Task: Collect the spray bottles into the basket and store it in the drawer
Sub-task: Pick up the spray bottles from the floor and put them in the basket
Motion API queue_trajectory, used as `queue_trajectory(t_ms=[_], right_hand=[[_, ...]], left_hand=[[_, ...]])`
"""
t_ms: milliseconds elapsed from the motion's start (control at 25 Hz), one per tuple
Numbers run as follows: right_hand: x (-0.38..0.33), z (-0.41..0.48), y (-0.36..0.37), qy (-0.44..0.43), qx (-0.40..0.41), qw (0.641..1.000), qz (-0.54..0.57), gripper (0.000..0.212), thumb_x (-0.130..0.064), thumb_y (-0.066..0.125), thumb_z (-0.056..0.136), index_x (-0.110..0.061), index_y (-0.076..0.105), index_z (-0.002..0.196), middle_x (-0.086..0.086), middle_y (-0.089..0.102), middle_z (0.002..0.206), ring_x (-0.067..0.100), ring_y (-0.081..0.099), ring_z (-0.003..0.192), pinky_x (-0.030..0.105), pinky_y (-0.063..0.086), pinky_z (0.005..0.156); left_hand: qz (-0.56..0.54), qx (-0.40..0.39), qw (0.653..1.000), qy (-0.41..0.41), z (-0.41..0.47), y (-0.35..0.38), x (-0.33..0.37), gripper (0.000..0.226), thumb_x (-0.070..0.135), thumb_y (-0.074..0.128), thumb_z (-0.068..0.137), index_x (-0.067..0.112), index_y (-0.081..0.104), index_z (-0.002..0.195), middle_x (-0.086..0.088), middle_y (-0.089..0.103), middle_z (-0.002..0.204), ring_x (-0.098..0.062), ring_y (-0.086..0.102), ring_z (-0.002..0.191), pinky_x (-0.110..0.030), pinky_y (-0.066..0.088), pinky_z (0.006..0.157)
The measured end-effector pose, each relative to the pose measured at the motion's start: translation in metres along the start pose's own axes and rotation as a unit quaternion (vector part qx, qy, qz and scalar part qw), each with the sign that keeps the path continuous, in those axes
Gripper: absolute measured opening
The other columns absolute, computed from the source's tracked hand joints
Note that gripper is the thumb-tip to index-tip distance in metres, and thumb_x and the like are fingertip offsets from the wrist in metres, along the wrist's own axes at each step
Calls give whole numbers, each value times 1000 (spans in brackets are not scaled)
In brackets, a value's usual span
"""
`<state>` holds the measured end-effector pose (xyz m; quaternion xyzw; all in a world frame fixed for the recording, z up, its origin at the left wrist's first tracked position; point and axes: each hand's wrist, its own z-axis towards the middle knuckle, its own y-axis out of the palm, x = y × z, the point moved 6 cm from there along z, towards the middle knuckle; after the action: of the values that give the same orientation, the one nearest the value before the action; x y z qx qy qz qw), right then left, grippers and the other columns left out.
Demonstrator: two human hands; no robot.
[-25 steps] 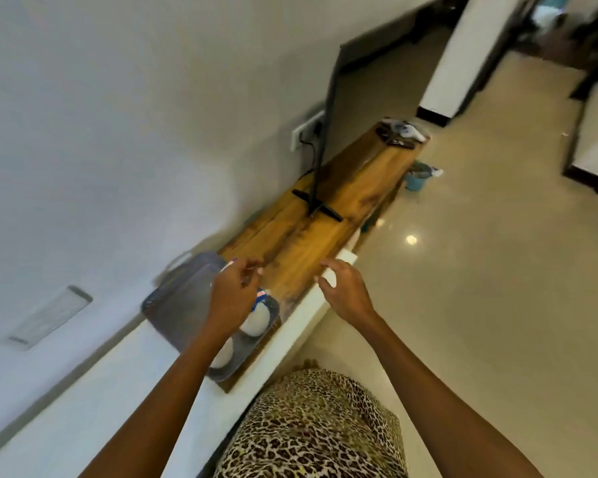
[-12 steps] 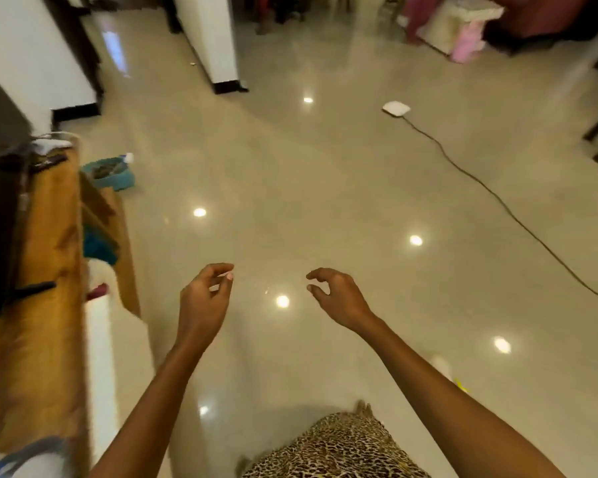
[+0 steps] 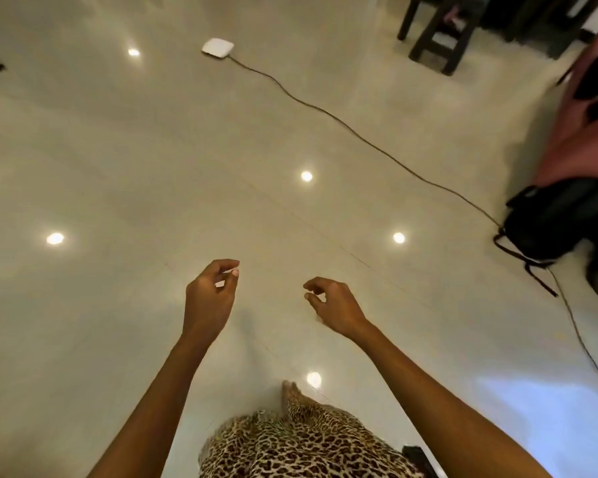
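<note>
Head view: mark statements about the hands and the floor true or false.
1. The left hand and the right hand both hold nothing. True.
2. A spray bottle lies on the floor between the hands. False: only bare floor shows there.
3. A cable runs from a flat white device toward a black bag. True.
4. The basket stands beside the black bag. False: no basket is in view.
</note>
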<state>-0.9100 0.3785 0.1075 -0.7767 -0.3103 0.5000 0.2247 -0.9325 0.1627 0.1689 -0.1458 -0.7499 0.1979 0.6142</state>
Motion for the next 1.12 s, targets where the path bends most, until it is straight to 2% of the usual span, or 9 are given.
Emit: queue_trajectory(t_ms=[240,440,560,680,800,920,1120], right_hand=[[105,39,-24,145,18,988,55,22,-15,57,88,-8,63,108,11,68,108,23,63,97,33,49,85],[198,77,-16,273,24,959,68,21,-15,55,87,-10,64,105,14,68,107,29,62,98,33,48,82],[263,101,7,328,5,942,65,22,-16,54,86,-13,64,105,14,67,110,30,63,96,35,50,83],[342,131,49,364,-39,930,39,27,-15,53,86,-13,62,111,13,64,117,30,61,104,33,48,85],[421,173,101,358,-73,931,-3,32,-15,51,87,-15,56,118,11,59,124,30,56,113,33,46,89],[506,220,164,332,-94,937,-59,34,-17,53,87,-13,53,121,15,59,123,33,54,113,37,46,89],[582,281,248,221,-145,939,-218,43,-22,53,90,-7,42,129,17,47,132,32,41,124,41,39,92]], left_hand=[[57,-135,989,20,66,112,17,16,12,53,89,12,65,101,-1,66,99,-9,57,89,-2,39,62],[137,-229,963,47,123,208,-3,18,15,52,89,18,64,102,-1,68,103,-14,61,91,-31,50,80],[191,-289,937,47,145,274,-44,19,15,52,88,19,62,104,-2,69,106,-19,64,98,-38,53,86],[223,-319,920,41,159,347,-104,22,13,52,87,14,62,107,-9,69,108,-25,64,100,-40,52,87],[235,-326,915,31,167,415,-179,24,14,51,88,12,61,110,-10,68,110,-27,63,101,-42,51,89],[247,-346,905,0,164,484,-272,25,14,50,89,13,59,112,-8,67,113,-24,62,103,-39,49,91],[265,-363,893,-9,161,540,-373,27,14,50,89,11,57,114,-10,65,116,-24,60,106,-36,48,91]])
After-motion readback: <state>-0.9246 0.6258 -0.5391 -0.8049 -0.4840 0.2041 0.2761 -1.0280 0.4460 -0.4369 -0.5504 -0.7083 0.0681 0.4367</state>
